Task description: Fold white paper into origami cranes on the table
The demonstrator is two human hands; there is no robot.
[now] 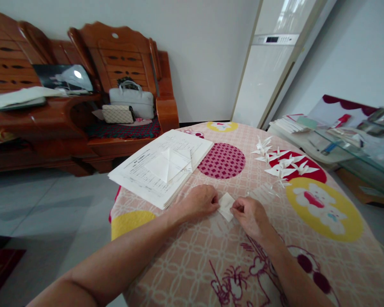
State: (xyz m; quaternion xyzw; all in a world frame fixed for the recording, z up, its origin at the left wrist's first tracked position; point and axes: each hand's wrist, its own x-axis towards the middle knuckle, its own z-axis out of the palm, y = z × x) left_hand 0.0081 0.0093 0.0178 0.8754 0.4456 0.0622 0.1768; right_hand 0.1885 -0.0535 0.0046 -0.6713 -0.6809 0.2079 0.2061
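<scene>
My left hand (200,201) and my right hand (250,214) meet over a small folded piece of white paper (225,206) on the round table's patterned cloth (307,256). Both hands pinch it, the left at its left edge and the right at its lower right edge. The paper lies flat or nearly flat on the cloth. Several finished white paper cranes (283,164) lie in a loose group beyond my right hand.
A stack of printed sheets (141,179) with a folded white square (168,164) on top lies at the table's left edge. Wooden armchairs with bags (131,102) stand behind. A tall white air conditioner (269,64) and a cluttered glass shelf (339,136) stand to the right.
</scene>
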